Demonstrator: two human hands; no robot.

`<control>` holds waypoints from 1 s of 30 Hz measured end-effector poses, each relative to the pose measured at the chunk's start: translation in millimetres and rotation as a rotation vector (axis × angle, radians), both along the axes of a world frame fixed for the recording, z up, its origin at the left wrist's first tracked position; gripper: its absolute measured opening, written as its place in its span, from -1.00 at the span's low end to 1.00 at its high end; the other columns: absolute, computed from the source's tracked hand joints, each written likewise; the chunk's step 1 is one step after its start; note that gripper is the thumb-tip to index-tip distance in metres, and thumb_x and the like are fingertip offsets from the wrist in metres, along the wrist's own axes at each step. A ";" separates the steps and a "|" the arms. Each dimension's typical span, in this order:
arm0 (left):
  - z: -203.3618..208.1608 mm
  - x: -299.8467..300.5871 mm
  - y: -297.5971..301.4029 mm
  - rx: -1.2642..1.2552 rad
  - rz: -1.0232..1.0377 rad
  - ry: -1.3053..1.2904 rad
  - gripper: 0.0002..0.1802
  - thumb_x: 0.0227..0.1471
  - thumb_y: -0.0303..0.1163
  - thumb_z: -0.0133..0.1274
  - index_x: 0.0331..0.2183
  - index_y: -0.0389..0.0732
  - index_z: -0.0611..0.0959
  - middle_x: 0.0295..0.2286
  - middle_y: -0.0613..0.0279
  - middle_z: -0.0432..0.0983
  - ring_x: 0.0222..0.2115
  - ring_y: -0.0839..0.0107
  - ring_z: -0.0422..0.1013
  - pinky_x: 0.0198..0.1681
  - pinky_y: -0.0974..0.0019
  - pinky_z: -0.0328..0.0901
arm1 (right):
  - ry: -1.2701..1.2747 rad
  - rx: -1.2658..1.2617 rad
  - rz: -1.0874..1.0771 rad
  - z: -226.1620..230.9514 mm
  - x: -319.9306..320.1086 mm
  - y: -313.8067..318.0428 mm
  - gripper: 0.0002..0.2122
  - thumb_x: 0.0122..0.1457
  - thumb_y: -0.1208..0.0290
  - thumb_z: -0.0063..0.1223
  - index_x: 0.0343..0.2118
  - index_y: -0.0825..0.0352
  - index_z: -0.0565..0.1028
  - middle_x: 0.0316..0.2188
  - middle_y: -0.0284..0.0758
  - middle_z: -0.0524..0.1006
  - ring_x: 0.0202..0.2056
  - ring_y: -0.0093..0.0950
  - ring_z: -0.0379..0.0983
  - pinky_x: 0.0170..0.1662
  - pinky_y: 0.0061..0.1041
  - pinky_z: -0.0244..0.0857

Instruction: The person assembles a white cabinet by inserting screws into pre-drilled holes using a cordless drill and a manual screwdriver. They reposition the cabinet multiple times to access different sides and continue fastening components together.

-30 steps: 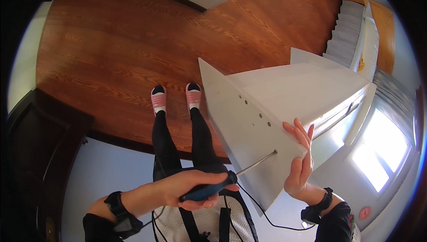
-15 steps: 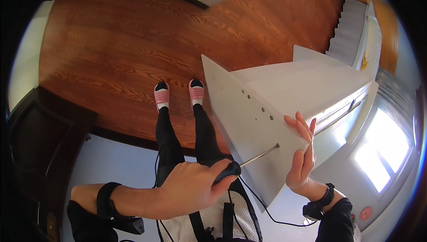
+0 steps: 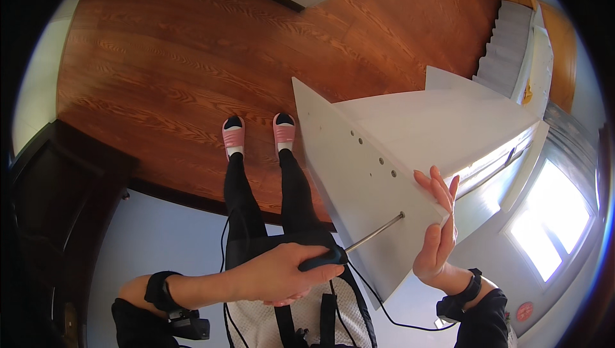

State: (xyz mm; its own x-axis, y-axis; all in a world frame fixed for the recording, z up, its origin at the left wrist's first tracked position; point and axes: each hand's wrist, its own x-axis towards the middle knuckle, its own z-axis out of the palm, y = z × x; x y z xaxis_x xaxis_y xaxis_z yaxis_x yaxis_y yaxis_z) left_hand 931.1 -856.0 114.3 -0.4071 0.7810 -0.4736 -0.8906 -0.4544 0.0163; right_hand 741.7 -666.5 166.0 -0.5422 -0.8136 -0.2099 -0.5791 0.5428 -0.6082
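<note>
My left hand [image 3: 275, 277] is closed round the dark handle of a screwdriver [image 3: 373, 233]. Its metal shaft slants up to the right, and the tip meets a fastener spot on the white side panel [image 3: 349, 181] of a piece of furniture. Several small round fittings or holes dot that panel further up. Fingers stretched out and slightly apart, my right hand [image 3: 439, 233] rests flat against the panel's right edge, gripping nothing. From the panel a broad white board [image 3: 435, 121] runs back to another upright panel [image 3: 461, 79].
Black cables [image 3: 384, 313] hang from my front past the panel's lower corner. My feet in pink slippers [image 3: 285, 133] stand on the wooden floor [image 3: 173, 53] left of the furniture. A dark door [image 3: 70, 188] is at left, a bright window [image 3: 551, 220] at right, a grey curtain-like cloth [image 3: 506, 47] at far right.
My left hand has rolled round the screwdriver handle and dropped slightly, showing its fingers from underneath. The tip remains at the same spot on the panel. My right hand stays at the edge.
</note>
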 end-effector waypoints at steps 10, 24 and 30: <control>19.0 -2.0 -5.8 -0.714 0.090 0.570 -0.66 0.18 -0.22 0.09 -0.17 -0.32 0.54 -0.77 0.17 0.36 -0.83 0.36 0.29 -0.75 0.35 0.15 | -0.025 -0.005 0.014 5.9 0.2 -6.4 -0.53 0.04 0.53 -0.37 0.01 0.58 0.40 -0.01 -0.02 0.51 0.23 -0.06 0.23 0.33 0.15 -0.33; 9.8 -11.4 42.6 -1.523 0.029 0.968 -0.68 0.13 -0.19 0.04 -0.29 -0.30 0.50 -0.70 -0.02 0.47 -0.66 -0.04 0.46 -0.61 -0.02 0.36 | 0.322 -0.030 0.023 1.7 -21.7 -7.2 -0.64 0.21 0.56 -0.12 0.08 0.48 0.40 0.08 -0.22 0.47 0.24 -0.21 0.21 0.36 -0.08 -0.15; -7.8 -2.7 49.7 -1.766 -0.017 1.038 -0.66 0.13 -0.13 0.02 -0.25 -0.23 0.52 -0.68 -0.06 0.50 -0.63 -0.06 0.49 -0.56 -0.02 0.38 | 0.547 -0.096 -0.071 -18.7 -9.2 -3.7 -0.63 0.20 0.48 -0.03 0.08 0.44 0.40 0.04 -0.16 0.48 0.18 -0.23 0.29 0.34 -0.12 -0.05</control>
